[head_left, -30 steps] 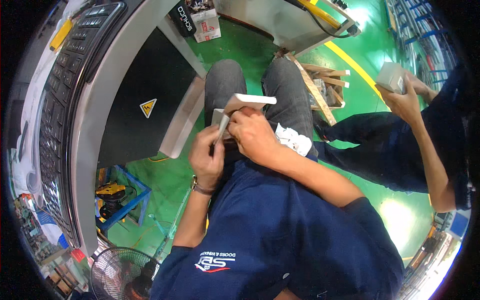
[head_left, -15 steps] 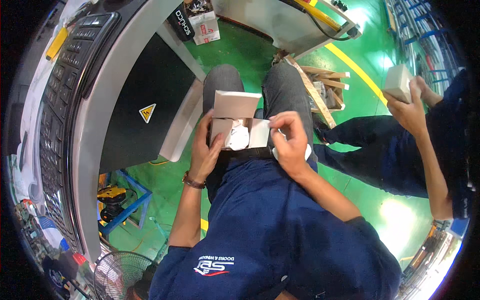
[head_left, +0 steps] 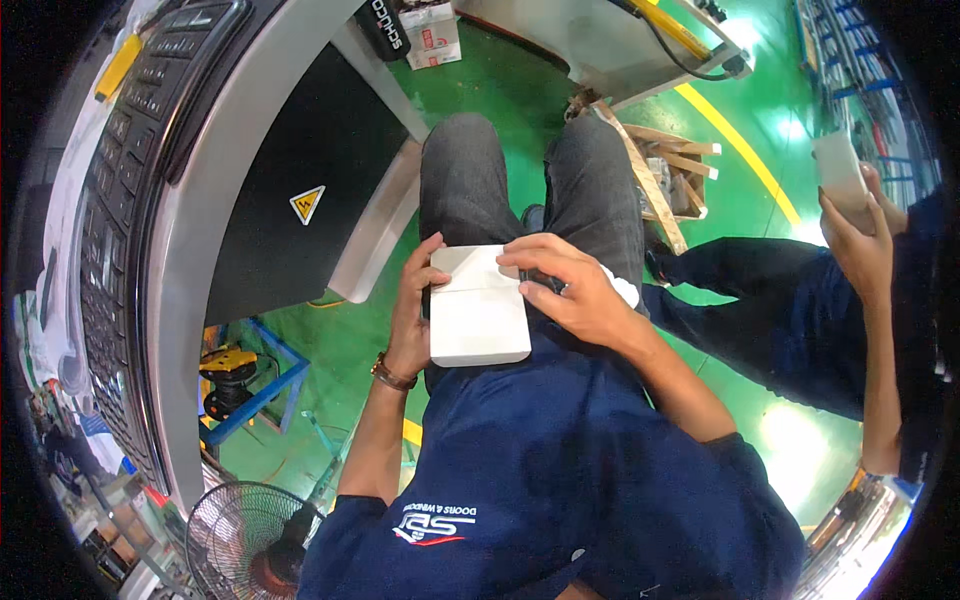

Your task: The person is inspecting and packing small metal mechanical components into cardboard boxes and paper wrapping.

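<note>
A small white cardboard box [head_left: 480, 325] rests on my lap with its top flaps folded over, so its contents are hidden. Gripping its left side is my left hand [head_left: 410, 305], the thumb bent over the top edge. My right hand [head_left: 575, 290] bends over the far right corner, fingertips on the top flap and thumb by the right edge. Partly covered by that hand, a white item [head_left: 622, 288] lies on my right thigh; I cannot make out its kind.
On the right, a co-worker's hand [head_left: 855, 235] holds another white box [head_left: 840, 175]. A grey cabinet with a keyboard [head_left: 120, 190] stands left. A fan [head_left: 250, 540] is at lower left, and a wooden crate [head_left: 680, 180] sits on the floor beyond my knees.
The box's raised flaps have been folded down, covering the white contents seen before. My right hand has moved left onto the box top. The co-worker's box has tilted.
</note>
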The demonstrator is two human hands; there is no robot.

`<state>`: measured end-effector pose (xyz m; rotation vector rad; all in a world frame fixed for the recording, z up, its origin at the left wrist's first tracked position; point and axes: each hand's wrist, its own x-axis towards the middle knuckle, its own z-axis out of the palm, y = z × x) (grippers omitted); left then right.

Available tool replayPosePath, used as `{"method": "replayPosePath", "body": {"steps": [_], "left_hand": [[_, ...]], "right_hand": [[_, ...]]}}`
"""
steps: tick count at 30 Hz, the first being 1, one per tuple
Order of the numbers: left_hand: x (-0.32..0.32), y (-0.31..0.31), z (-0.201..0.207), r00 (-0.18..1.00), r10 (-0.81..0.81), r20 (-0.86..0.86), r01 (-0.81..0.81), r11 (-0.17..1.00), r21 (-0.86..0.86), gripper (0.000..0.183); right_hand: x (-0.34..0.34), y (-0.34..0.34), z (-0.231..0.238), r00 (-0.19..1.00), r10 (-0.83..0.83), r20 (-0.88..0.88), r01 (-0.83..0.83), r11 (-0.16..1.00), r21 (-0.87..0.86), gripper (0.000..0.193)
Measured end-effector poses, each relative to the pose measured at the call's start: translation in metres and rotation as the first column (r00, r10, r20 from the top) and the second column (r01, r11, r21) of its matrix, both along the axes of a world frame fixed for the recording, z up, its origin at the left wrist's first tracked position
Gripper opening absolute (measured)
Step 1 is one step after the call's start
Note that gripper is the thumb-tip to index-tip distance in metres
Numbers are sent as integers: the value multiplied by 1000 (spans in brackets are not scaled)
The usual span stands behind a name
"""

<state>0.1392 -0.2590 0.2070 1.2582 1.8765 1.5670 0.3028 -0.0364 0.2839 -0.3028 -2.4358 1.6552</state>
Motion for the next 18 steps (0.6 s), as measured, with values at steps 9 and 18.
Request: {"method": "replayPosePath", "body": {"steps": [9, 18], "left_hand": [[3, -5, -9, 999, 27, 29, -27, 1000, -4, 62], [13, 28, 11, 968, 148, -201, -177, 974, -139, 92]], "right_hand": [[0, -2, 6, 998, 20, 61, -22, 999, 32, 31], [7, 10, 2, 979, -175, 104, 201, 748, -633, 75]]}}
